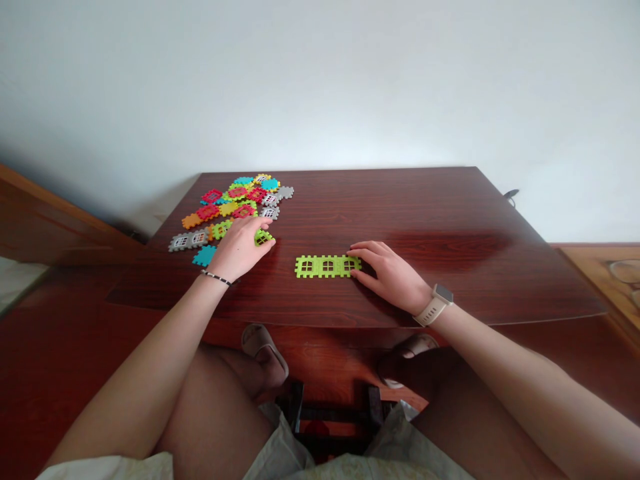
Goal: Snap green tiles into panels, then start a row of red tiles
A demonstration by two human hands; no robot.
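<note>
On the table in front of me lies a flat strip of three joined lime-green window tiles (327, 266) with notched edges. My right hand (393, 275) grips the strip's right end, fingers on the far edge and thumb on the near one. To the left, my left hand (241, 248) has a single lime-green window tile (263, 237) between its thumb and fingers, beside a pile of tiles. Its palm and wrist hide part of that pile. A blue tile (205, 255) lies just left of this hand, close to the wrist.
Grey tiles (189, 240), red tiles (208, 212), yellow, orange and blue ones lie heaped on the table's left side, some joined. The dark brown table (400, 207) stands against a white wall (350, 87). Its curved front edge is near my knees.
</note>
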